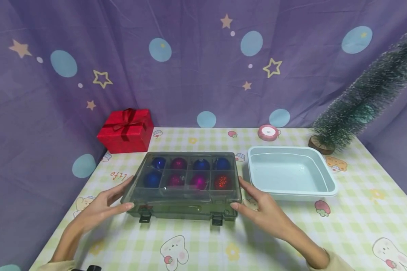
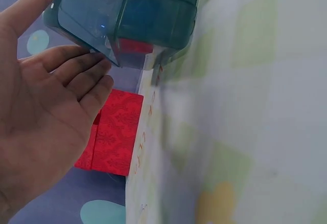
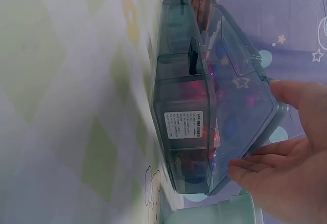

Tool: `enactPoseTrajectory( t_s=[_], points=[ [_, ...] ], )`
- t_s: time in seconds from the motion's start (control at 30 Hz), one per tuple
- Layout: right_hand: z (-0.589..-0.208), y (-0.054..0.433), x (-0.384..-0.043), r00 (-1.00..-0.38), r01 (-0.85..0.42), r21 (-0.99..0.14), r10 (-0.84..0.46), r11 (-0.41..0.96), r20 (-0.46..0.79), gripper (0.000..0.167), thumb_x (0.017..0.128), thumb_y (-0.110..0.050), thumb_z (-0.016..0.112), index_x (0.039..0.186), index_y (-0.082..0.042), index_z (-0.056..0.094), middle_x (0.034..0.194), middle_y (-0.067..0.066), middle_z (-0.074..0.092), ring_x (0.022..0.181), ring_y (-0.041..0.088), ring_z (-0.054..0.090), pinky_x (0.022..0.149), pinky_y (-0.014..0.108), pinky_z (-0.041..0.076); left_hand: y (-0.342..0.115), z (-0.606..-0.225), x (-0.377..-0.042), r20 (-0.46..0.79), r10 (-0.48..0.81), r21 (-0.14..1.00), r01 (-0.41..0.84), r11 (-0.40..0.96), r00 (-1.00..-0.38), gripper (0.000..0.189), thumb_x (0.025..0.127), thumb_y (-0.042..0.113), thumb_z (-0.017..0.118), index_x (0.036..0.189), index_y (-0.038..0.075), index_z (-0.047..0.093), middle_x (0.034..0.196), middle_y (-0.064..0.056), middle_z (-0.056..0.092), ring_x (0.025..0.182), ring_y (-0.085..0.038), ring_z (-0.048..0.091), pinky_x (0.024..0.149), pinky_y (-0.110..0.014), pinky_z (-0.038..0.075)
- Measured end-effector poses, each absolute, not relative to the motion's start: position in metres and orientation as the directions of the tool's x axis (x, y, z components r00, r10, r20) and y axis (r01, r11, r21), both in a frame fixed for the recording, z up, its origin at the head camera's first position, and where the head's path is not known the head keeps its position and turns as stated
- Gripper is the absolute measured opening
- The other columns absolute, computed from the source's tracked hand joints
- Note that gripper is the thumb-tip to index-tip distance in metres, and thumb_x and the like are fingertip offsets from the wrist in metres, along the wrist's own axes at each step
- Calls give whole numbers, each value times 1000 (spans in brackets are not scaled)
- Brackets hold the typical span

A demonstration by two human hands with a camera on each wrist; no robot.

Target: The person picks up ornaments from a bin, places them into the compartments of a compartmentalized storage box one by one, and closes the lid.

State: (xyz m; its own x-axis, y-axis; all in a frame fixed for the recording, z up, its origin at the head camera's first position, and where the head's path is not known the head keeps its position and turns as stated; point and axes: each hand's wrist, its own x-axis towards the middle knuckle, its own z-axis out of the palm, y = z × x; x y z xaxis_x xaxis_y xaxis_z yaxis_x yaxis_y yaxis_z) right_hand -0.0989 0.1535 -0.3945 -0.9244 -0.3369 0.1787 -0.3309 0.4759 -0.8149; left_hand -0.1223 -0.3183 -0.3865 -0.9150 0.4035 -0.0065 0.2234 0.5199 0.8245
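Note:
A grey-green see-through plastic case (image 1: 179, 211) lies on the table, its two front latches (image 1: 217, 219) hanging undone. Blue, pink and red ball ornaments (image 1: 199, 182) sit in its compartments under the clear lid (image 1: 186, 194). In the right wrist view the lid is tilted up, leaving a gap above the case's lower part, which bears a white label (image 3: 184, 125). My left hand (image 1: 100, 209) holds the lid's left front corner, thumb in front and fingers along the side. At the opposite corner, my right hand (image 1: 266, 212) grips the lid the same way.
Just right of the case stands a pale blue basin (image 1: 291, 195). A red gift box (image 1: 123, 131) with a bow is at the back left. Behind the basin lies a pink ribbon roll (image 1: 268, 132), and a small frosted tree (image 1: 363, 98) rises at the back right.

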Motion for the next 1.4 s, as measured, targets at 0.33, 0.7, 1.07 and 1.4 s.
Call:
enactPoseTrajectory(
  t_s=[0.33, 0.7, 1.07, 1.4],
  points=[
    [-393, 152, -100, -921, -352, -811, -329, 467, 210, 75, 102, -38, 67, 159, -1, 37, 159, 17, 40, 141, 39, 44, 113, 57, 39, -318, -389, -123, 99, 372, 815, 290, 502, -923, 66, 105, 11, 60, 164, 12, 30, 166, -19, 27, 150, -6, 25, 105, -4, 29],
    [-385, 149, -102, -922, -369, -803, -297, 469, 250, 70, 104, -38, 65, 157, 1, 40, 155, 19, 45, 143, 36, 42, 114, 57, 38, -312, -382, -123, 135, 322, 809, 292, 510, -937, 57, 110, 13, 50, 164, 13, 32, 166, -17, 29, 149, -14, 28, 102, -7, 37],
    [-378, 147, -108, -925, -358, -829, -283, 429, 253, 65, 106, -35, 62, 157, -1, 40, 152, 21, 49, 139, 34, 49, 113, 60, 40, -307, -374, -126, 151, 301, 799, 295, 524, -942, 53, 113, 17, 43, 162, 1, 29, 164, -21, 30, 150, -38, 24, 102, -2, 30],
    [-368, 147, -114, -944, -308, -863, -245, 401, 223, 63, 105, -35, 64, 154, 0, 45, 149, 21, 53, 141, 38, 46, 117, 60, 33, -303, -365, -128, 59, 215, 816, 171, 553, -975, 63, 114, 30, 39, 155, -15, 28, 158, -39, 27, 147, -54, 20, 115, -72, 21]
  ],
)
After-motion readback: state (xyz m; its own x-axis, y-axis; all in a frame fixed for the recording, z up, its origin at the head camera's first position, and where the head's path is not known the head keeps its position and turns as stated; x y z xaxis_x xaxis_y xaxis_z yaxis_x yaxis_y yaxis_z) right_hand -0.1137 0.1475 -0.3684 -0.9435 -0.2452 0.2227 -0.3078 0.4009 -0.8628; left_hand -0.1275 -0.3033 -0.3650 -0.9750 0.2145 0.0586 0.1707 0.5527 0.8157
